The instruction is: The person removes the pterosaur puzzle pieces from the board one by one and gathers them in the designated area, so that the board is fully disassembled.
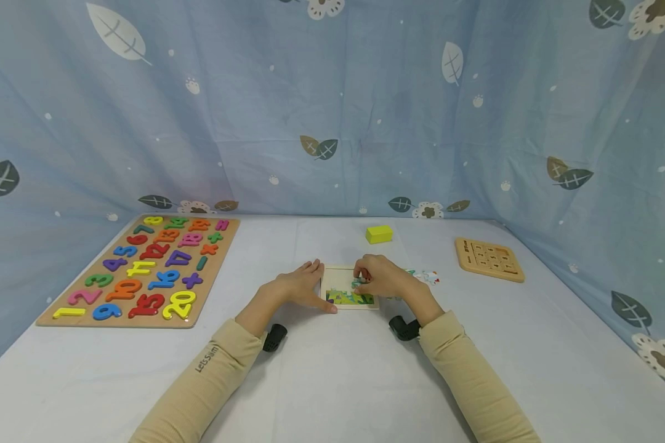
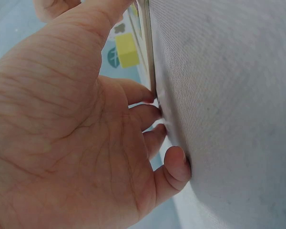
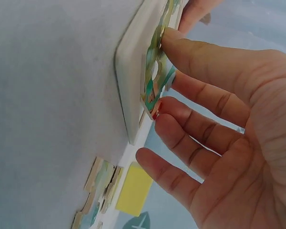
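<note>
Pale tray (image 1: 337, 277) flat on table, partly filled; green-yellow pieces (image 1: 348, 298) along near edge. Teal-and-red piece (image 3: 152, 105) pinched in my right hand (image 1: 386, 274), over tray. Loose pieces (image 1: 428, 277) off right edge.

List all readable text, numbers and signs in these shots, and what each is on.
"LetsSam": the person's left sleeve.
"1" to "20": coloured numerals on the large number board.
"+" (green), "×" (orange), "-" (dark green): signs down the same board's right side; the pink and purple ones there are too small to read surely.
Small wooden board: markings and side lettering, too small to read.
</note>
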Tool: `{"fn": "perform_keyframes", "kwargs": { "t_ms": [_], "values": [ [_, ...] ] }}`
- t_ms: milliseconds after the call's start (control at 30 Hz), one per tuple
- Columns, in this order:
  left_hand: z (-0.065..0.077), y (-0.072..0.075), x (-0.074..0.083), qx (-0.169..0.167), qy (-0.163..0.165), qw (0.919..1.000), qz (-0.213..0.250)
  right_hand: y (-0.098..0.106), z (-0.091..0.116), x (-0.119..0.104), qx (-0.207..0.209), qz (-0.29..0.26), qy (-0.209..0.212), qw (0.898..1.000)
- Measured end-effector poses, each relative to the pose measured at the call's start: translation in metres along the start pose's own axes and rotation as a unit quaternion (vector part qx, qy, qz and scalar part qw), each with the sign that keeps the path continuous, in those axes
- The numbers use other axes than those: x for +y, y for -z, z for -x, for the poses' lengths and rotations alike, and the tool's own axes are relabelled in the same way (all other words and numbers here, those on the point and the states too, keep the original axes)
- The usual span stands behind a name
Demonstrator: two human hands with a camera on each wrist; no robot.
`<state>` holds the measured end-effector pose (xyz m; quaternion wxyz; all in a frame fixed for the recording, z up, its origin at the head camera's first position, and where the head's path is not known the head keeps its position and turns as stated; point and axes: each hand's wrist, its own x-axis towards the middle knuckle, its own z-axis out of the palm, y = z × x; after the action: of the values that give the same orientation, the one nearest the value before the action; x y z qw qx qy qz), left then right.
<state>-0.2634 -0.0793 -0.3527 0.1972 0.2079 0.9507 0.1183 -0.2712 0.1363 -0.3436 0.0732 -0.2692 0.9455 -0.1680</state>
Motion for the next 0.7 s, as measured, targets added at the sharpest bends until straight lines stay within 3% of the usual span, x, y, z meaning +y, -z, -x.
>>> {"fn": "perform_keyframes", "kwargs": {
  "t_ms": [567, 700],
  "values": [
    [-0.0014, -0.0013, -0.0009, -0.001, -0.001, 1.0000, -0.009, 0.0009, 0.0004, -0.0032, -0.002, 0.003, -0.025, 1.000],
    [-0.0004, -0.0007, -0.0003, -0.003, -0.003, 1.0000, -0.006, 0.0007, 0.0004, -0.0023, -0.001, 0.008, -0.013, 1.000]
  ]
}}
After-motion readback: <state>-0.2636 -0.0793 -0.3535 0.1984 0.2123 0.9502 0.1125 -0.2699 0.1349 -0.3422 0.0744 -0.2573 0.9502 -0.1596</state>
